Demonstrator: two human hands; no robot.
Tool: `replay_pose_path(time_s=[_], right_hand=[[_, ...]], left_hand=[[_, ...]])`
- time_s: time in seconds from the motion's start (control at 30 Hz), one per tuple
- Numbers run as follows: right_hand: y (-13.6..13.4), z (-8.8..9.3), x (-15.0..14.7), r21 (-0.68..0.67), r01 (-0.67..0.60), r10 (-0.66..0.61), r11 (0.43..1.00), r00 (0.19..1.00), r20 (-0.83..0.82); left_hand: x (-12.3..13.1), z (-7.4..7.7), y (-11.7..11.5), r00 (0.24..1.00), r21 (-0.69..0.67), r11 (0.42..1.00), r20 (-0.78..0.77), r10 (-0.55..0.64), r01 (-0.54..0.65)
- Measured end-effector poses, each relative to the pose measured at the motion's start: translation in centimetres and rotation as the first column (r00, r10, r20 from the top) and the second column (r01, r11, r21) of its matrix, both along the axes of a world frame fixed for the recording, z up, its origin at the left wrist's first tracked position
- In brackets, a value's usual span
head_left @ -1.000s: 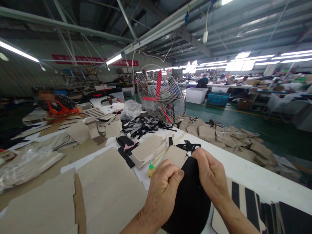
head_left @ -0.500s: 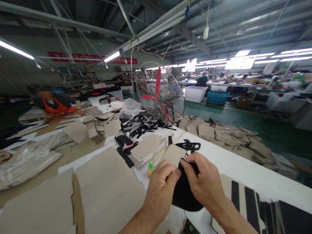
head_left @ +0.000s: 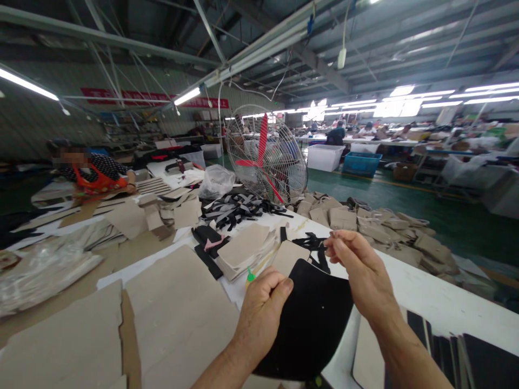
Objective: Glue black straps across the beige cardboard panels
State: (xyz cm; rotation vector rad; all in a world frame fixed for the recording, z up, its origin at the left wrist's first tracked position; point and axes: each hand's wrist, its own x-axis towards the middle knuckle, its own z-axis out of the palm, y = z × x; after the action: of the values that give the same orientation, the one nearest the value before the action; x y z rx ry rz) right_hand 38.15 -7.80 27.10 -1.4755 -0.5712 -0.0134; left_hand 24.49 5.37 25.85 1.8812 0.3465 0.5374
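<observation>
My left hand grips a black fabric-like panel by its upper left edge, thumb on top. The panel has rounded corners, a small white speck and a slightly bent face. Just off its upper right corner, my right hand is raised with thumb and fingertips pinched together; anything between them is too small to make out. Behind the panel lie a beige board and a tangle of black straps. A small bottle with a green nozzle is partly hidden by my left hand.
Large beige sheets cover the left side. A stack of beige pieces and black strips lie ahead, before a big fan. Black-edged panels stand at right. A person works at far left.
My right hand has let go of the panel's top edge and moved right and up. The panel, bunched before, now spreads wider and lower from my left hand.
</observation>
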Motion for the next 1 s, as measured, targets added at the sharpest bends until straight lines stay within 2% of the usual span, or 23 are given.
replay_pose_path(time_s=[0.1, 0.17, 0.23, 0.3, 0.4, 0.5, 0.57, 0.6, 0.7, 0.77, 0.8, 0.9, 0.93, 1.0], right_hand=[[-0.6, 0.3, -1.0, -0.272, -0.057, 0.121, 0.960, 0.967, 0.224], [-0.6, 0.2, -1.9, -0.411, 0.034, 0.143, 0.911, 0.909, 0.392], [-0.4, -0.1, -2.5, -0.426, 0.170, 0.104, 0.888, 0.830, 0.548], [-0.1, -0.6, -2.8, -0.394, 0.255, 0.073, 0.883, 0.755, 0.651], [0.3, -1.2, -2.7, -0.354, 0.328, 0.040, 0.876, 0.683, 0.730], [0.6, -1.8, -2.3, -0.335, 0.385, 0.005, 0.860, 0.650, 0.760], [0.7, -2.1, -1.7, -0.332, 0.399, -0.030, 0.855, 0.676, 0.737], [0.6, -2.2, -1.2, -0.333, 0.395, -0.058, 0.857, 0.714, 0.698], [-0.1, -2.2, 0.8, -0.293, 0.360, -0.211, 0.886, 0.875, 0.435], [-0.8, -1.9, 2.1, -0.229, 0.350, -0.296, 0.908, 0.925, 0.240], [-1.1, -1.8, 2.4, -0.198, 0.338, -0.300, 0.920, 0.934, 0.196], [-1.5, -1.3, 2.1, -0.182, 0.226, -0.166, 0.957, 0.941, 0.294], [-1.4, -1.2, 1.7, -0.226, 0.176, -0.087, 0.958, 0.931, 0.356], [-1.1, -1.2, 0.7, -0.365, 0.120, 0.062, 0.923, 0.891, 0.450]], left_hand=[[0.2, -0.1, 0.1, 1.000, 0.007, 1.000, -0.018, 0.002, -0.002], [0.3, 0.0, -0.1, 1.000, 0.018, 1.000, -0.027, 0.002, -0.001], [0.4, -0.1, -0.4, 1.000, 0.028, 1.000, -0.017, -0.009, 0.010], [0.5, -0.1, -0.6, 0.999, 0.032, 0.999, -0.002, -0.033, 0.033], [0.7, -0.3, -0.8, 0.998, 0.028, 0.998, 0.005, -0.055, 0.055], [0.9, -0.2, -0.8, 0.999, 0.038, 0.998, -0.005, -0.045, 0.045], [1.0, -0.1, -0.9, 0.999, 0.050, 0.998, -0.025, -0.039, 0.041], [1.1, 0.0, -0.9, 0.999, 0.055, 0.998, -0.037, -0.038, 0.040], [1.2, -0.1, -0.8, 0.998, 0.056, 0.998, -0.068, -0.015, 0.019], [1.2, -0.3, -0.5, 0.996, 0.047, 0.999, -0.084, 0.024, -0.020], [1.3, -0.4, -0.4, 0.995, 0.044, 0.998, -0.090, 0.042, -0.038], [1.6, -0.6, -0.1, 0.994, 0.062, 0.996, -0.084, 0.067, -0.062], [1.8, -0.7, -0.1, 0.995, 0.076, 0.995, -0.072, 0.063, -0.057], [2.2, -0.9, -0.2, 0.998, 0.118, 0.992, -0.041, 0.047, -0.042]])
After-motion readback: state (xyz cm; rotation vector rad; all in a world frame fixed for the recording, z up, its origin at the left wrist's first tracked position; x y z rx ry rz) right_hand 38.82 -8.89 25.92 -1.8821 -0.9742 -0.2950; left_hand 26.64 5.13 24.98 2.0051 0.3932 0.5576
